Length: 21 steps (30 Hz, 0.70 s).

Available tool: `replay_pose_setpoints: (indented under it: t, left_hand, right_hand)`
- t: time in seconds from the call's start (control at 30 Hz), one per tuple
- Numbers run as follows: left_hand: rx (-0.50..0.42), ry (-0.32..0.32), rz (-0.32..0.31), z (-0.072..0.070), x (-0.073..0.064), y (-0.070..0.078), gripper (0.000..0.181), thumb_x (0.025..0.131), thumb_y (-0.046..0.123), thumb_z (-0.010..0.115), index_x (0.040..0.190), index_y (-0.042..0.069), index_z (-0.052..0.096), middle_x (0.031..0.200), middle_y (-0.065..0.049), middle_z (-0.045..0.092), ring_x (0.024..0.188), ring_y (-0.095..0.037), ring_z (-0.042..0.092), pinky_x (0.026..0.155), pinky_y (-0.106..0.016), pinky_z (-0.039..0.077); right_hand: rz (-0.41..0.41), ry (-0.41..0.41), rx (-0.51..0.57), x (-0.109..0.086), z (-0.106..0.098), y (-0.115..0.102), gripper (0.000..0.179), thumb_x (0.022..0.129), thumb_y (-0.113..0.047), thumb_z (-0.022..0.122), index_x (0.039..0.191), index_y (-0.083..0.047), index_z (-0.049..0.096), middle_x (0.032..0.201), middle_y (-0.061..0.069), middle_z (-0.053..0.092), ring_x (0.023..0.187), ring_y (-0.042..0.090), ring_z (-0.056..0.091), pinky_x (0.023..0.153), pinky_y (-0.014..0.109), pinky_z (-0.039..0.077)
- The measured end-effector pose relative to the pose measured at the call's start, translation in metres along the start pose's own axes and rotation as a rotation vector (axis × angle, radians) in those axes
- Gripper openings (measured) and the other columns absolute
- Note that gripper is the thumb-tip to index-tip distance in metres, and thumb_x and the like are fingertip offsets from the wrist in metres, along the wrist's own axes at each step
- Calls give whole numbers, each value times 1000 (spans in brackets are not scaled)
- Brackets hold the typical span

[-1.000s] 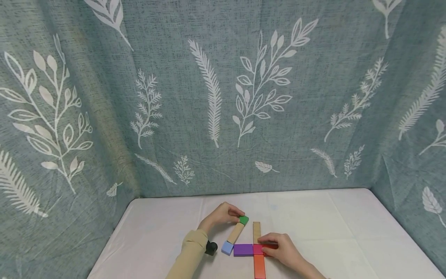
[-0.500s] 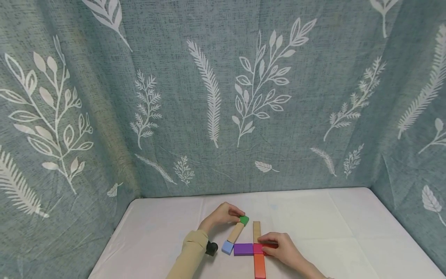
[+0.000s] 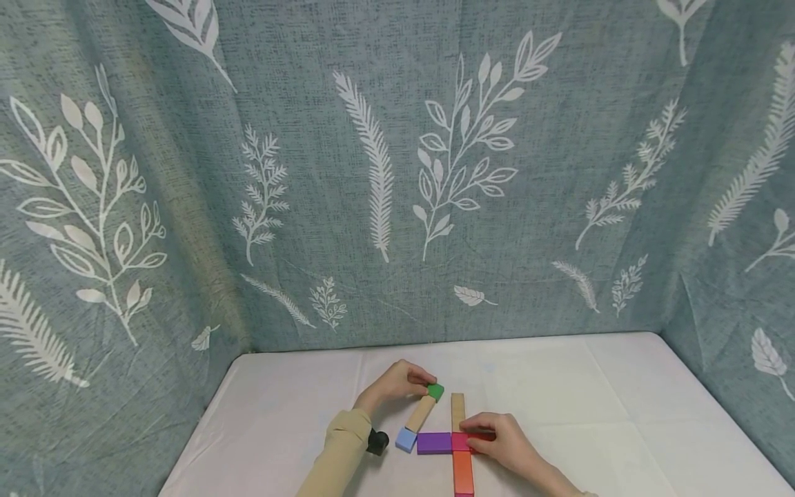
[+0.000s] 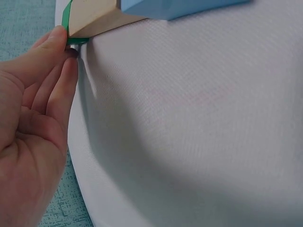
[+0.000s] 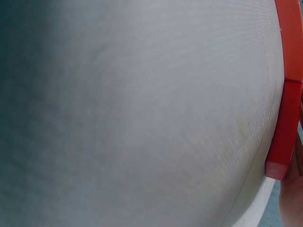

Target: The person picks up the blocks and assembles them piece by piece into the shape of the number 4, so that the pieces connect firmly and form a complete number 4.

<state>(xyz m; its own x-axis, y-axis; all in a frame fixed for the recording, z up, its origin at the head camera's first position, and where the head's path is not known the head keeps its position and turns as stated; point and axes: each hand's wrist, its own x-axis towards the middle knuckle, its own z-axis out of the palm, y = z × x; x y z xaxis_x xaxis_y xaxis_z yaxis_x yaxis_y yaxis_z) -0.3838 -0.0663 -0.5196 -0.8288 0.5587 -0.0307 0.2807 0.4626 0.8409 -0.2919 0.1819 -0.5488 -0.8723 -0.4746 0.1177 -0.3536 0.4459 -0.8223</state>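
Note:
My left hand [image 3: 397, 382] pinches a green block [image 3: 436, 392] at the far end of a slanted row. The green block touches a plain wooden block [image 3: 420, 414], and a light blue block [image 3: 406, 440] lies at the near end. My right hand [image 3: 506, 442] grips a red block [image 3: 483, 437], its fingers partly covering it. That block extends right from a pinkish-red square block [image 3: 459, 442]. Around this square, a purple block [image 3: 434, 443] lies left, an orange block [image 3: 462, 471] nearer, and another wooden block [image 3: 457, 408] farther away, forming a cross.
A black object [image 3: 377, 442] sits beside the left wrist, near the light blue block. Everything lies on a white-covered table [image 3: 577, 386]. Behind it and at the sides hangs a grey-green curtain [image 3: 292, 207] with white leaf prints.

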Motion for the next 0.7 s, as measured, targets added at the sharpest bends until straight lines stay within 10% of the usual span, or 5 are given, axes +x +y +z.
replay_pose_setpoints:
  t: [0.7]
  left_hand:
    - [55,280,56,-8,-25,10,24,87,4,65,109,-5,67,110,-20,69,104,-33,66,88,-29,56]
  right_hand:
    - [1,-2,-16,-2,2,-3,24,85,-13,70,108,-9,71,105,5,72,99,19,67,83,29,58]
